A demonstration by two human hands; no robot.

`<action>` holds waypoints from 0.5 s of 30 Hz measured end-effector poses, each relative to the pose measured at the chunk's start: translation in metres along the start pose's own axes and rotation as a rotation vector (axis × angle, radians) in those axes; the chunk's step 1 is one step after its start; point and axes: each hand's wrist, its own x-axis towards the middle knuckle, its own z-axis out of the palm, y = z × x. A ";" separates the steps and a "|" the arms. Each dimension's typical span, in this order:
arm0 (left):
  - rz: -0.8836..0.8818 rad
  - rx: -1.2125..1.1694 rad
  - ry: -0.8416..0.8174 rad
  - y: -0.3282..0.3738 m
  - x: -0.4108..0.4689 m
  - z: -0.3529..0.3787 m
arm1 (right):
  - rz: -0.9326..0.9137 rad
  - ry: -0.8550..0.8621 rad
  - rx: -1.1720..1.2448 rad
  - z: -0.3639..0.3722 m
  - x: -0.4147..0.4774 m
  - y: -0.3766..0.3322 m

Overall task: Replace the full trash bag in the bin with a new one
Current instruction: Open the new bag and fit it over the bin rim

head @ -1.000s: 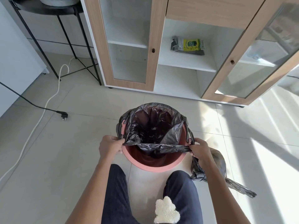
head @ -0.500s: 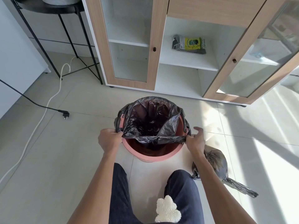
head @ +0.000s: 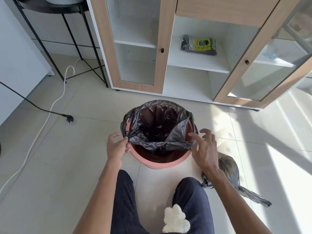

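Right hand (head: 205,149) now opened, one liner (head: 152,122), one bin (head: 158,163), one full bag (head: 228,167)

Home interior, prob. a living or utility rm. Pale tiled floor (head: 50,174) w/ sun stripes. White cabinet (head: 194,63) w/ wood-framed glass doors, one open, pack of bags (head: 199,45) on its shelf. Black metal side table (head: 50,6) far left. White cable (head: 56,101) & unplugged black cord (head: 68,119) on the tiles. Small pink bin (head: 158,163) w/ black liner (head: 157,122).
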 end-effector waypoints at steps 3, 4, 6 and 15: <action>0.044 0.049 -0.035 0.000 0.000 -0.003 | -0.154 -0.134 -0.001 -0.002 0.007 -0.019; 0.066 0.077 -0.058 -0.001 0.000 -0.004 | -0.175 -0.230 0.008 0.000 0.009 -0.021; 0.122 0.146 -0.126 -0.003 -0.001 -0.006 | -0.173 -0.416 0.032 0.000 0.012 -0.024; 0.284 0.476 -0.250 0.002 0.002 -0.018 | -0.193 -0.611 0.143 -0.005 0.006 -0.022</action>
